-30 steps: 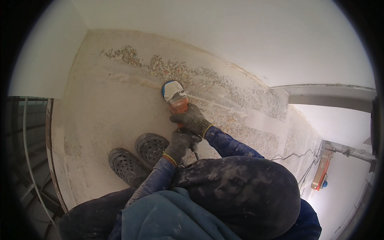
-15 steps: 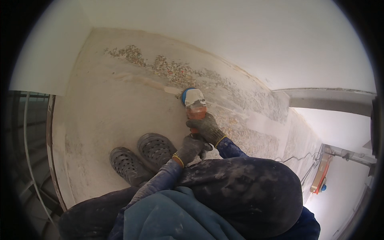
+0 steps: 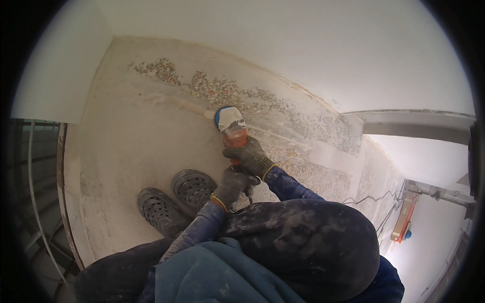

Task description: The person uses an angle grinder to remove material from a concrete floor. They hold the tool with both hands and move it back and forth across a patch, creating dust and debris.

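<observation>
An orange power grinder [image 3: 233, 132] with a silver-white head and blue rim rests against the dusty, speckled floor [image 3: 116, 126]. My right hand [image 3: 247, 155], in a dark knit glove, is closed around the grinder's body. Below it my left hand [image 3: 230, 187], also gloved, grips the rear end, where the cord hangs down; some of its fingers are hidden. Beyond the grinder's head lie rough patches of exposed colored chips [image 3: 209, 88]. My grey perforated clogs [image 3: 159, 209] are just left of my hands, and my dusty dark knee is below them.
White walls [image 3: 283, 35] border the floor above and at left. An opening with a dark grid and railing [image 3: 31, 182] is on the far left. At the right are a doorway frame [image 3: 414, 123], loose cords [image 3: 374, 197] and a long cardboard-and-orange item [image 3: 404, 217].
The grinder and both my hands moved right and down from a second ago to half a second ago, then came back partway up and left. Both grips stayed closed.
</observation>
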Demonstrator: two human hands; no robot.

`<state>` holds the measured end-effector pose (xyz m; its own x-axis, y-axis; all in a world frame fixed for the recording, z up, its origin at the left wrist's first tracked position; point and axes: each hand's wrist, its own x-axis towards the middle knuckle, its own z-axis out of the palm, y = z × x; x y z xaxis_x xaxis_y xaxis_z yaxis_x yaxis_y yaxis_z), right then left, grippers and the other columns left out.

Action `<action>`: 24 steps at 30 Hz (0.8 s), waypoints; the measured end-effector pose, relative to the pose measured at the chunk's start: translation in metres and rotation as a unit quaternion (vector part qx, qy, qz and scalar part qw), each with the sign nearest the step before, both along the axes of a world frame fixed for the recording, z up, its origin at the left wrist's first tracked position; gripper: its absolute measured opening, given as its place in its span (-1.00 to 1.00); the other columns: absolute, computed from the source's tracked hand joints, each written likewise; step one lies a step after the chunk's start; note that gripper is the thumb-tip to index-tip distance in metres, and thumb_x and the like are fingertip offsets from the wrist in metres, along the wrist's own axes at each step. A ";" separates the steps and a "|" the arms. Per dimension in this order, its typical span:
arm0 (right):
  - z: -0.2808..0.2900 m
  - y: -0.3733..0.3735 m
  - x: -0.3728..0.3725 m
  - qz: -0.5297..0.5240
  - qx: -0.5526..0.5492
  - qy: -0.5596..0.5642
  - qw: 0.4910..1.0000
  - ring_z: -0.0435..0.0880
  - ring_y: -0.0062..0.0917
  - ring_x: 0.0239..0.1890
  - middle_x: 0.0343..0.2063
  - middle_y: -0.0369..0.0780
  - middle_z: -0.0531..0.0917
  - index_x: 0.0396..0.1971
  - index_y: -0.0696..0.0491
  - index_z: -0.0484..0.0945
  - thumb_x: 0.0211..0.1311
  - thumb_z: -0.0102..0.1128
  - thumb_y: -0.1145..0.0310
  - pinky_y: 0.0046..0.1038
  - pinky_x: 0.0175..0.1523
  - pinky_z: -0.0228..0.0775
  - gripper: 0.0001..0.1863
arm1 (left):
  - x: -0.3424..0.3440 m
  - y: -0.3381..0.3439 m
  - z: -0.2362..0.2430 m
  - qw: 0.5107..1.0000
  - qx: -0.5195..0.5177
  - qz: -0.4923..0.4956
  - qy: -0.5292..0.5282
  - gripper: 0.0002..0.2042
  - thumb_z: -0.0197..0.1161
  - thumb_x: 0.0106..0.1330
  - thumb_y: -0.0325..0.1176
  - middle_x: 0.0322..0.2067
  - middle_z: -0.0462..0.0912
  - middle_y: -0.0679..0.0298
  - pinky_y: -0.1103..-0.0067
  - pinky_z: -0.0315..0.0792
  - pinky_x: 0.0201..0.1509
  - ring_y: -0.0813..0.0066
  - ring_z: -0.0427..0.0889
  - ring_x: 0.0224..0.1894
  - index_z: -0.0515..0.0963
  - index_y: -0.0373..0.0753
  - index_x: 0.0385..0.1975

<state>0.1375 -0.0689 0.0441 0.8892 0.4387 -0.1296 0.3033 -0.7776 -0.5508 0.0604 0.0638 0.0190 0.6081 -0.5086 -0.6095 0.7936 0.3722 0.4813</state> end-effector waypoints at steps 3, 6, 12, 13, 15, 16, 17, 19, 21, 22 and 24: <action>-0.002 0.006 0.001 -0.240 0.100 0.276 0.925 0.73 -0.45 -0.29 -0.27 -0.19 0.74 -0.08 0.11 0.66 0.04 0.59 0.12 -0.32 -0.16 0.62 -0.48 | 0.000 -0.001 -0.002 0.999 0.025 -0.019 0.006 -0.85 0.51 0.15 -0.52 -0.52 0.71 0.16 0.45 0.48 -0.62 0.36 0.63 -0.67 0.67 -0.39 -0.34; 0.000 0.005 -0.001 -0.236 0.113 0.265 0.928 0.73 -0.46 -0.30 -0.28 -0.19 0.75 -0.10 0.12 0.68 0.03 0.60 0.10 -0.33 -0.17 0.62 -0.48 | 0.000 -0.005 -0.006 0.999 0.043 -0.027 -0.016 -0.84 0.52 0.15 -0.52 -0.53 0.70 0.17 0.45 0.47 -0.63 0.35 0.62 -0.68 0.67 -0.38 -0.34; 0.008 0.006 0.000 -0.275 0.125 0.303 0.904 0.74 -0.41 -0.25 -0.25 -0.15 0.75 -0.12 0.12 0.69 0.01 0.58 0.04 -0.30 -0.11 0.61 -0.46 | 0.000 -0.006 -0.006 0.999 0.021 -0.022 0.010 -0.83 0.51 0.16 -0.54 -0.50 0.72 0.16 0.44 0.46 -0.64 0.36 0.63 -0.65 0.68 -0.38 -0.29; 0.010 0.008 0.002 -0.248 0.112 0.293 0.917 0.75 -0.36 -0.21 -0.23 -0.11 0.75 -0.10 0.12 0.68 0.02 0.55 -0.02 -0.27 -0.06 0.61 -0.42 | 0.001 -0.005 -0.004 1.000 0.018 -0.011 -0.002 -0.83 0.50 0.17 -0.54 -0.49 0.72 0.16 0.45 0.46 -0.64 0.36 0.64 -0.65 0.68 -0.38 -0.28; 0.014 0.013 0.006 -0.225 0.097 0.279 0.929 0.76 -0.33 -0.20 -0.22 -0.10 0.76 -0.08 0.12 0.68 0.01 0.55 -0.04 -0.25 -0.05 0.61 -0.40 | 0.002 -0.003 -0.002 1.000 -0.006 0.029 0.004 -0.83 0.49 0.18 -0.54 -0.48 0.72 0.15 0.44 0.47 -0.64 0.36 0.64 -0.64 0.68 -0.38 -0.26; 0.015 0.016 0.009 -0.228 0.094 0.277 0.929 0.76 -0.36 -0.22 -0.23 -0.11 0.76 -0.08 0.13 0.68 0.00 0.57 0.00 -0.27 -0.07 0.61 -0.41 | 0.003 -0.001 -0.001 0.999 -0.012 0.043 0.015 -0.83 0.48 0.18 -0.54 -0.47 0.72 0.15 0.44 0.47 -0.64 0.36 0.64 -0.63 0.68 -0.39 -0.26; 0.017 0.019 0.011 -0.231 0.090 0.274 0.929 0.76 -0.39 -0.24 -0.25 -0.13 0.76 -0.08 0.14 0.69 -0.01 0.59 0.04 -0.29 -0.10 0.62 -0.42 | 0.004 0.000 0.000 0.999 -0.016 0.047 0.001 -0.83 0.48 0.19 -0.54 -0.47 0.72 0.16 0.43 0.48 -0.63 0.36 0.64 -0.63 0.68 -0.39 -0.25; 0.019 0.022 0.014 -0.252 0.080 0.289 0.920 0.76 -0.37 -0.22 -0.23 -0.11 0.76 -0.07 0.14 0.68 -0.01 0.58 0.01 -0.28 -0.08 0.61 -0.40 | 0.006 0.003 0.000 0.999 0.011 0.034 -0.003 -0.83 0.47 0.19 -0.53 -0.48 0.72 0.17 0.42 0.50 -0.62 0.36 0.64 -0.63 0.68 -0.39 -0.24; 0.020 0.023 0.014 -0.250 0.066 0.294 0.920 0.76 -0.37 -0.20 -0.22 -0.10 0.76 -0.06 0.14 0.68 0.00 0.57 0.02 -0.28 -0.07 0.61 -0.40 | 0.004 0.003 0.000 0.999 -0.009 0.040 0.009 -0.83 0.48 0.19 -0.53 -0.48 0.71 0.18 0.43 0.50 -0.61 0.37 0.64 -0.62 0.68 -0.39 -0.25; 0.020 0.021 0.013 -0.237 0.057 0.292 0.925 0.76 -0.38 -0.20 -0.22 -0.10 0.76 -0.06 0.14 0.68 0.00 0.57 0.03 -0.28 -0.07 0.61 -0.41 | 0.003 0.002 -0.001 0.999 -0.013 0.042 0.014 -0.83 0.48 0.19 -0.52 -0.48 0.71 0.19 0.43 0.51 -0.60 0.37 0.64 -0.62 0.68 -0.39 -0.25; 0.018 0.016 0.009 -0.220 0.065 0.278 0.933 0.76 -0.39 -0.20 -0.23 -0.11 0.76 -0.06 0.14 0.68 0.01 0.56 0.06 -0.29 -0.07 0.62 -0.43 | 0.000 -0.001 -0.003 0.999 -0.023 0.025 0.011 -0.83 0.48 0.19 -0.51 -0.49 0.70 0.20 0.45 0.50 -0.59 0.39 0.63 -0.62 0.68 -0.39 -0.26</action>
<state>0.1469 -0.0525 0.0625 0.7976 0.0916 -0.5962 -0.3900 -0.6757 -0.6255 0.0603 0.0630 0.0165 0.6208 -0.5049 -0.5997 0.7832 0.4333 0.4459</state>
